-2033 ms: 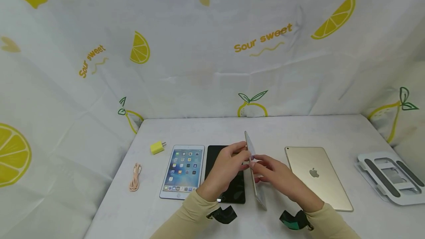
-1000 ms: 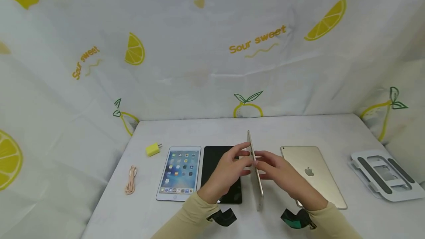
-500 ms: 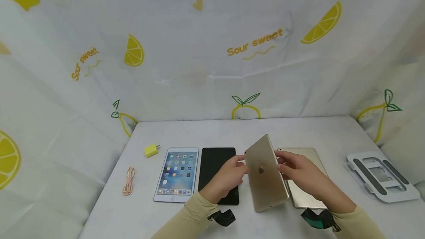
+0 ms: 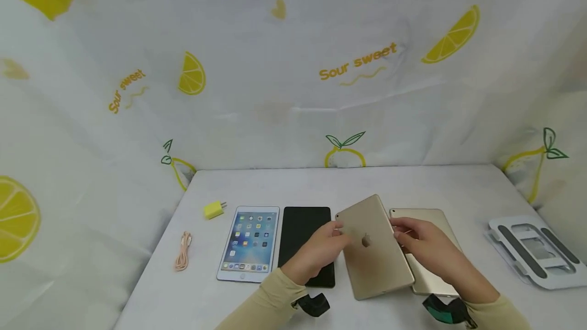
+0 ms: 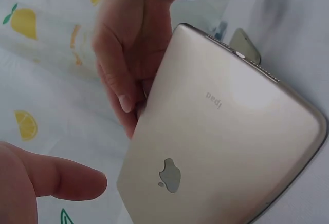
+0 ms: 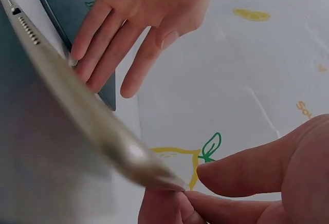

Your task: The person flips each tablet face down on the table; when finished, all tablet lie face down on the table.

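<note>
In the head view, a gold tablet (image 4: 376,256) was tilted up over the table (image 4: 257,187), back showing; the right hand (image 4: 431,248) gripped its right edge, and the left hand (image 4: 321,248) was by its left edge. A second gold tablet (image 4: 426,280) lay behind it to the right; a black tablet (image 4: 302,228), a white tablet (image 4: 248,243) with a lit screen, a yellow charger (image 4: 213,210) and a coiled pink cable (image 4: 183,252) lay to the left, and a white stand (image 4: 523,252) on the far right. In the left wrist view, the left thumb (image 5: 77,180) was straight, while the right fingers curled at the opposite edge. In the right wrist view, the left fingers (image 6: 115,52) were extended, slightly parted; I could not tell whether their tips touched the raised tablet. The right fingertips (image 6: 162,206) met its edge.
</note>
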### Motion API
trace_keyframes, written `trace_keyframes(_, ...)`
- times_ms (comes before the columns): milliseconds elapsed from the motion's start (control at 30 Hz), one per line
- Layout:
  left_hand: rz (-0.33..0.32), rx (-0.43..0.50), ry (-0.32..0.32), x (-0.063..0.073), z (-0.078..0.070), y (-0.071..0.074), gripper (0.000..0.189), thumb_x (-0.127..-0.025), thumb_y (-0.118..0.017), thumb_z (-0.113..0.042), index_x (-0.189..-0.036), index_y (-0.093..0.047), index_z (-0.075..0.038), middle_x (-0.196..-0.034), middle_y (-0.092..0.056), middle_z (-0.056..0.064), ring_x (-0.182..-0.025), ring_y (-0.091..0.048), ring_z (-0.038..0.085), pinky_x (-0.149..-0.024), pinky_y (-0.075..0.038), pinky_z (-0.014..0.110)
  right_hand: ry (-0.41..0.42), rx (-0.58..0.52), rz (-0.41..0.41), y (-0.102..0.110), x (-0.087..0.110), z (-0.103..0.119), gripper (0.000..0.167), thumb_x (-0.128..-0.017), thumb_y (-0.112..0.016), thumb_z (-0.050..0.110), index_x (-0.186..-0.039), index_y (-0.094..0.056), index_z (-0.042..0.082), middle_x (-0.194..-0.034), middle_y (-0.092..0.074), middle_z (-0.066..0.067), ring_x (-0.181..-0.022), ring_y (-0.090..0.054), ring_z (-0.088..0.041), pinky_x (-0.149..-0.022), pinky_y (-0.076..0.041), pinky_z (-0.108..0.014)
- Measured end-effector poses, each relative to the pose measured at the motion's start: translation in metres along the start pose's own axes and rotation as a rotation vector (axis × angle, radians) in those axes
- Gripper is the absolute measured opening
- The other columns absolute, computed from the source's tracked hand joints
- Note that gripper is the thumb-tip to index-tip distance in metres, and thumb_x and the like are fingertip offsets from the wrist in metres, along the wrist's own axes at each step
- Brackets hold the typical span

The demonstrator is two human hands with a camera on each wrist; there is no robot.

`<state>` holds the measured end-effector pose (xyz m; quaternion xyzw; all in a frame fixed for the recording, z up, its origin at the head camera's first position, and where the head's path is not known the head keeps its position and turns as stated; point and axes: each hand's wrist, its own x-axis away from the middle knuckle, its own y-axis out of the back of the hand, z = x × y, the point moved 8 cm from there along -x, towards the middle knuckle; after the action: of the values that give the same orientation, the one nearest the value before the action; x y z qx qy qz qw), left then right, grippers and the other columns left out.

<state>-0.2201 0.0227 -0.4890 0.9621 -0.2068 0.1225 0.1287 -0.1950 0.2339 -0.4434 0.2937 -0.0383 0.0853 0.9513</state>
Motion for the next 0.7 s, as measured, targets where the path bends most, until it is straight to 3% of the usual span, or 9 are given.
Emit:
trace_keyframes(167,-0.010,-0.022,0.006,-0.004,0.001,0.000,0.066,-0.099,-0.065,-0.028,-0.157,-0.050,-0.001,-0.152,-0.059,0.022,-0.142,-0.057,0.039,-0.120,-0.045,0.066,-0.071,0.057,-0.007,0.003,-0.004,-0.012,0.049,-0.111,-0.057,0.019,-0.146,-0.055,-0.015,-0.119,-0.072,-0.017,-0.102,-0.073,-0.022,-0.079,-0.065,-0.030)
trace_keyframes(300,0.003,-0.022,0.011,-0.006,0.001,0.000,0.069,-0.100,-0.066,-0.029,-0.159,-0.047,0.001,-0.164,-0.050,0.021,-0.153,-0.048,0.041,-0.125,-0.040,0.064,-0.095,0.107,-0.001,0.003,-0.006,-0.019,0.056,-0.111,-0.059,0.028,-0.147,-0.055,-0.014,-0.129,-0.071,-0.025,-0.109,-0.072,-0.027,-0.081,-0.063,-0.029)
trace_keyframes(400,0.007,-0.020,0.010,-0.007,0.001,0.002,0.068,-0.101,-0.066,-0.030,-0.159,-0.047,0.001,-0.167,-0.047,0.018,-0.156,-0.044,0.041,-0.127,-0.038,0.062,-0.113,0.128,0.013,0.002,-0.010,-0.021,0.063,-0.111,-0.060,0.036,-0.148,-0.054,-0.015,-0.138,-0.067,-0.030,-0.116,-0.070,-0.033,-0.084,-0.064,-0.035)
trace_keyframes(700,0.021,-0.016,0.018,-0.005,0.003,0.004,0.069,-0.101,-0.067,-0.030,-0.159,-0.046,0.000,-0.168,-0.046,0.017,-0.157,-0.042,0.042,-0.127,-0.037,0.063,-0.158,0.176,0.057,-0.005,-0.012,-0.025,0.069,-0.109,-0.061,0.044,-0.144,-0.057,-0.015,-0.132,-0.070,-0.029,-0.115,-0.069,-0.035,-0.094,-0.061,-0.052)
